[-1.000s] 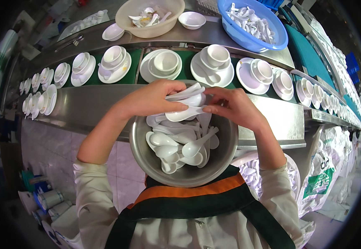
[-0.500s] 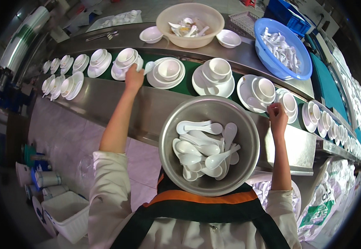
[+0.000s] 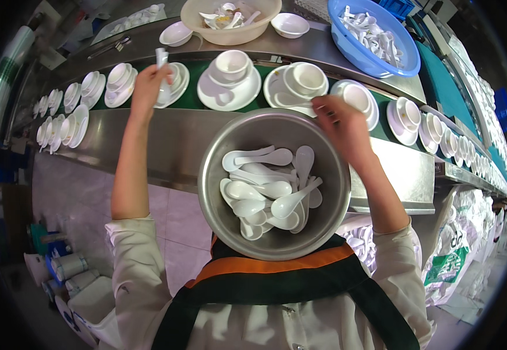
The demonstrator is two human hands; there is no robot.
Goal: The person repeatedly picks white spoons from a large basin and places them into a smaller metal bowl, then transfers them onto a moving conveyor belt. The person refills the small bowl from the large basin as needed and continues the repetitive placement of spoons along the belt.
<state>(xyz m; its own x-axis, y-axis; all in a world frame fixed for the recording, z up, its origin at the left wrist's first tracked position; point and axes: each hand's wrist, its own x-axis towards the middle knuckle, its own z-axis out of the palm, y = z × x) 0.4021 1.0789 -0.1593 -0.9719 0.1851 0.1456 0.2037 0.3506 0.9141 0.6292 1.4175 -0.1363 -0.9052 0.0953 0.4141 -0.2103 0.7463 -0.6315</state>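
My left hand is closed on a white soup spoon, its end sticking up above the fingers. It is over a place setting of white plate and bowl on the green belt. My right hand, slightly blurred, has its fingertips pinched at the handle end of another white spoon. That spoon lies on a plate beside a stacked bowl and cup. Right before my body is a steel basin holding many white spoons.
Stacked settings line the belt on the left and right. Behind it stand a cream tub with used spoons, two small white bowls and a blue tub of spoons. A white bag stands at lower right.
My left hand has gone from one setting to the one on its right, holding a spoon. The settings have shifted left; my right hand has followed its setting leftward. The view has shifted too.
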